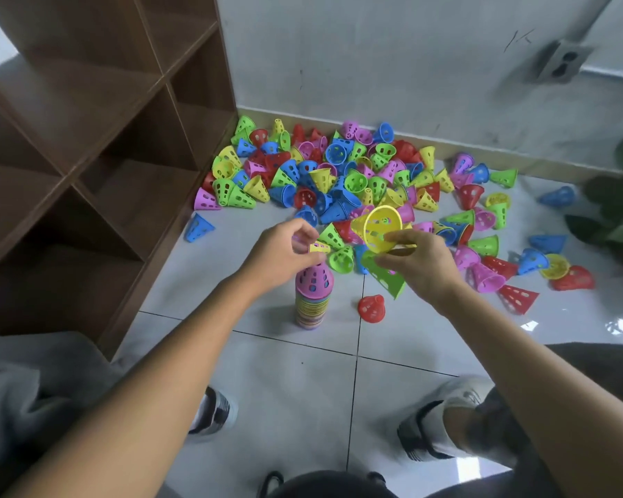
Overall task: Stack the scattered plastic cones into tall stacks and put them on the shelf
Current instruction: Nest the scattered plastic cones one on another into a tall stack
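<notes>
- Stack of cones [312, 303] stands upright on the tiled floor [288, 382], long axis vertical, narrow end up – a pink cone on top, many coloured rims nested below
- Left hand [285, 251] hovers just above the stack's tip, fingers curled, pinching the narrow end of a small yellow cone [319, 247] that lies roughly sideways
- Right hand [419, 260] grips a large yellow cone [382, 228] by its rim, wide mouth tilted toward the camera; a green cone [387, 278] sits under the same hand, wide end toward lower right – whether the fingers hold it too is unclear
- Red cone [371, 308] sits alone on the floor just right of the stack
- Pile of loose cones [339, 174] spreads behind the hands up to the wall [374, 66], pointing every way
- Brown wooden shelf [87, 138] with open cubbies stands to the left, near the stack
- Shoes and knees frame the bottom edge
</notes>
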### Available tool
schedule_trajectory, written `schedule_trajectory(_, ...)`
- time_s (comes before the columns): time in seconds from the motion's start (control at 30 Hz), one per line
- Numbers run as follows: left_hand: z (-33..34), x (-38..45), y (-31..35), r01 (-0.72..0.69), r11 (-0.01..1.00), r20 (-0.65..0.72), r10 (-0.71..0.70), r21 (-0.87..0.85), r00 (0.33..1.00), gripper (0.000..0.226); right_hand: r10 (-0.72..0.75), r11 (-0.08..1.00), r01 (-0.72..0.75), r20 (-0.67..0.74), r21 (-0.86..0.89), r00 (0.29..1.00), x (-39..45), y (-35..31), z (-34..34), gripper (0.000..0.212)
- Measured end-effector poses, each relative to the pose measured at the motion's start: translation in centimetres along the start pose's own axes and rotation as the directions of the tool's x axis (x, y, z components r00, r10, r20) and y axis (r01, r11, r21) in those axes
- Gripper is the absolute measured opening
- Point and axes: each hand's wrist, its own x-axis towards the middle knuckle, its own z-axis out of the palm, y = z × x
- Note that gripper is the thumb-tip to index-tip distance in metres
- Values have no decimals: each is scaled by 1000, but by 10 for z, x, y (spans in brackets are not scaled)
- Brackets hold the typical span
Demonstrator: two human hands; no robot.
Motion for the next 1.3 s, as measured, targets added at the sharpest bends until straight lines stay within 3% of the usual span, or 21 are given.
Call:
schedule_trajectory(0.2, 3, 4, 26, -70, 996, 98, 75, -47, 992, 72, -155, 978, 162, 69, -130, 986, -14, -15, 6, 46)
schedule_trajectory(0.33, 7, 8, 31, -157, 988, 50, 156, 7, 986, 73, -201, 966, 215, 102, -142, 974, -11, -19, 6, 47)
schedule_trajectory(0.5, 5, 8, 25, -157, 987, 58, 155, 27, 986, 57, -185, 983, 185, 167, 13, 968, -8, -20, 7, 48)
schedule_trajectory(0.67, -9, 14, 18, -73, 996, 24, 72, 51, 997, 50, -191, 980, 182, 130, 81, 973, -4, -12, 9, 74)
schedule_trajectory(0.83, -48, 19, 12, -67, 984, 23, 65, 167, 998, 51, -37, 950, 15, 64, 312, 997, 12, 3, 9, 65)
schedule_trajectory(1.0, -50, 24, 4, -40, 968, 140, 5, 247, 990, 44, 67, 859, -68, 22, 508, 998, 24, 3, 15, 58)
schedule_trajectory(1.3, 0, 23, -21, -32, 939, 279, -70, 343, 958, 52, 98, 775, -107, 48, 623, 994, 27, 5, 20, 58)
